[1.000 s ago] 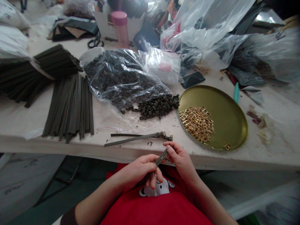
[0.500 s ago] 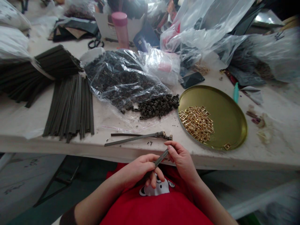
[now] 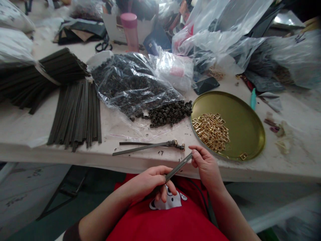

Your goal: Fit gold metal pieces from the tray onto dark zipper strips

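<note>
My left hand (image 3: 150, 183) grips the near part of a thin dark strap (image 3: 178, 166) above my lap. My right hand (image 3: 204, 163) pinches the strap's far end at the table's front edge. Just beyond it a finished strap (image 3: 147, 146) with a small gold buckle (image 3: 181, 146) at its right end lies on the table. A round gold tray (image 3: 240, 113) to the right holds a heap of gold buckles (image 3: 212, 131). Small dark loops (image 3: 167, 114) spill from a clear bag (image 3: 130, 83).
Flat dark straps (image 3: 76, 115) lie in a row at the left, with a bigger stack (image 3: 35, 78) behind them. A pink bottle (image 3: 129, 30), scissors (image 3: 103, 45), a black phone (image 3: 206, 85), a teal tool (image 3: 253, 98) and several plastic bags crowd the back.
My right hand has slid to the right and away along the strap, so more of the strap shows between my hands. My left hand has stayed put.
</note>
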Tool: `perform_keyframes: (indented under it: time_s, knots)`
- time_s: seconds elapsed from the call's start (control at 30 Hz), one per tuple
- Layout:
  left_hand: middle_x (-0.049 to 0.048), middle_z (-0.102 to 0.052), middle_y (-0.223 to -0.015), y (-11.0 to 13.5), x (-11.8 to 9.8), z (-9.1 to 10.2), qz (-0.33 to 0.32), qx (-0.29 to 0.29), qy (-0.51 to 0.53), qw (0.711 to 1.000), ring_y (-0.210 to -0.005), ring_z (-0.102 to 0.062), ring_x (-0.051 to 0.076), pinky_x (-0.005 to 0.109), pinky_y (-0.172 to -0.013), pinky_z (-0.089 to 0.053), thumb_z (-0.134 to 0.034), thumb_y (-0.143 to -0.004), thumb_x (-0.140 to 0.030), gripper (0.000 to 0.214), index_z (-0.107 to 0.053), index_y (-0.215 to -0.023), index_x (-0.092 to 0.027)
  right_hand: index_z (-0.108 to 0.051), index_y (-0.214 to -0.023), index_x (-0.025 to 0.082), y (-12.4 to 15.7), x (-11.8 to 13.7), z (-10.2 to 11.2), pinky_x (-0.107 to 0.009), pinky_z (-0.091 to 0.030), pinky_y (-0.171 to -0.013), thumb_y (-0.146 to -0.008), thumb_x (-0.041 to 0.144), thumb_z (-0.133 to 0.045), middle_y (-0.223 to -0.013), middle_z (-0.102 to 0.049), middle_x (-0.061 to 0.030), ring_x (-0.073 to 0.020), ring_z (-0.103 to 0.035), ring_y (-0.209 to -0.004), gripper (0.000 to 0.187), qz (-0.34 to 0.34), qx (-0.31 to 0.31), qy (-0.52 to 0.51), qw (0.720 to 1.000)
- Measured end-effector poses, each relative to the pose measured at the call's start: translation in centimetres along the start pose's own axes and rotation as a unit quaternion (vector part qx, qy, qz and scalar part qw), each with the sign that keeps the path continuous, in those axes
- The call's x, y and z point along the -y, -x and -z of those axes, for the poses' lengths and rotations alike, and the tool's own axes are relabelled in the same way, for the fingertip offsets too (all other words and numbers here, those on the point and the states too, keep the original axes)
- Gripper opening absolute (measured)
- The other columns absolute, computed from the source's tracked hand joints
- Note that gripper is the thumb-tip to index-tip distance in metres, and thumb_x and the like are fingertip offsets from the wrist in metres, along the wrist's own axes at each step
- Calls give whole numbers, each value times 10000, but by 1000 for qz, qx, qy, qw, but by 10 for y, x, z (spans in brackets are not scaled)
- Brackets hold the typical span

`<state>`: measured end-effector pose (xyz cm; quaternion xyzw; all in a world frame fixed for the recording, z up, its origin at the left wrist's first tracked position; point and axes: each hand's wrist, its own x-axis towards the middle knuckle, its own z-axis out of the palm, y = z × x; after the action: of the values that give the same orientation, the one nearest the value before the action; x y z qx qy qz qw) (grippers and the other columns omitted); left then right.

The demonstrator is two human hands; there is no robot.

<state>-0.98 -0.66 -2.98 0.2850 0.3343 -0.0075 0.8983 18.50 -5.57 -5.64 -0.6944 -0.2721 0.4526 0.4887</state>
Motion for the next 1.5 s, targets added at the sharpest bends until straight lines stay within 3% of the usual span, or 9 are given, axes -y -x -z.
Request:
perform_keyframes:
  time_s: [0.6, 1.5]
  knots:
    - [36, -660, -769, 0, 1, -3, -1, 27, -17, 999, -450, -518, 49, 134, -394, -376, -410, -628, -24, 515, -504, -1123, -133, -580, -948, 156, -3, -7, 8, -210, -236, -401, -779, 394, -543, -518, -351, 71, -79, -316, -437, 295, 3, -11, 3, 1000]
    - [35, -658, -775, -2, 0, -3, 9, 34, -14, 999, -457, -516, 48, 127, -391, -365, -429, -632, -24, 532, -504, -1145, -145, -586, -934, 170, -13, -23, 13, -209, -243, -401, -767, 405, -550, -514, -354, 79, -82, -320, -425, 290, -10, -17, -3, 1000]
